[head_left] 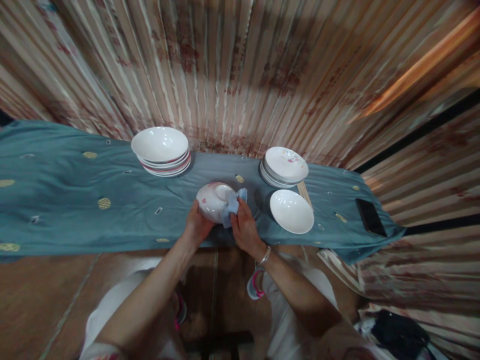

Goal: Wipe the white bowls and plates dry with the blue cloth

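A white bowl (pixel 210 204) with small red flowers is tipped so that its underside and foot ring face up. My left hand (pixel 197 223) grips its left rim near the table's front edge. In my right hand (pixel 244 226) is a light blue cloth (pixel 231 207), pressed against the bowl's right side. The fingertips under the bowl are hidden. To the right of my right hand lies a single white bowl (pixel 291 211), its hollow facing up.
A stack of white bowls (pixel 160 145) stands at the back left. Flowered plates (pixel 285 165) are piled at the back right, beside pale chopsticks (pixel 304 194). A black phone (pixel 370 217) lies at the right end of the teal tablecloth (pixel 67 200). A pleated curtain (pixel 225 75) hangs behind.
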`<action>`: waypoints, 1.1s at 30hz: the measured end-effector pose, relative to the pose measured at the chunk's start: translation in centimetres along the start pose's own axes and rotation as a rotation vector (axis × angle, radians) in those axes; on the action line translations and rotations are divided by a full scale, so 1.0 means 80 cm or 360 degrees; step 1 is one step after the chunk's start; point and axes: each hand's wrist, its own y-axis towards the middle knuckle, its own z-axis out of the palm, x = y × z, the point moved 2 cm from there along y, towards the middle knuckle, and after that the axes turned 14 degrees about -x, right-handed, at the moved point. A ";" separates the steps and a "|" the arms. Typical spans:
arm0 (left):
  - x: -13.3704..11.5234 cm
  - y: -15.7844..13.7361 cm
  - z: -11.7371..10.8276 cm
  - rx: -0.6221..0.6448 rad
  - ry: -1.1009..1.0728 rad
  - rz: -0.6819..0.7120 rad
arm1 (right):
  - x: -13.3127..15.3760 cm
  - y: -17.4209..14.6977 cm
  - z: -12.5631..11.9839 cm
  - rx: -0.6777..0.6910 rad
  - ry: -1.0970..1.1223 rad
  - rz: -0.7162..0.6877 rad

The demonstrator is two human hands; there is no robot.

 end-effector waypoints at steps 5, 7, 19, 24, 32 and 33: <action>0.001 0.006 -0.004 -0.0028 0.0005 -0.0007 | 0.009 0.004 -0.010 0.0007 -0.0118 -0.0184; 0.001 0.006 -0.003 -0.0047 0.0002 -0.0028 | 0.014 0.006 -0.014 0.0049 -0.0162 -0.0238; -0.001 -0.009 0.013 -0.0130 0.0011 0.0036 | 0.041 0.008 -0.014 0.0215 -0.0316 -0.0531; -0.002 -0.013 0.013 -0.0220 0.0031 -0.0002 | 0.055 0.014 -0.008 0.0284 -0.0349 -0.0609; -0.003 -0.006 0.006 -0.0232 0.0054 -0.0035 | 0.070 0.031 0.006 0.0253 -0.0353 -0.0660; -0.003 -0.007 0.007 -0.0244 0.0034 -0.0022 | 0.071 0.033 0.009 0.0239 -0.0348 -0.0664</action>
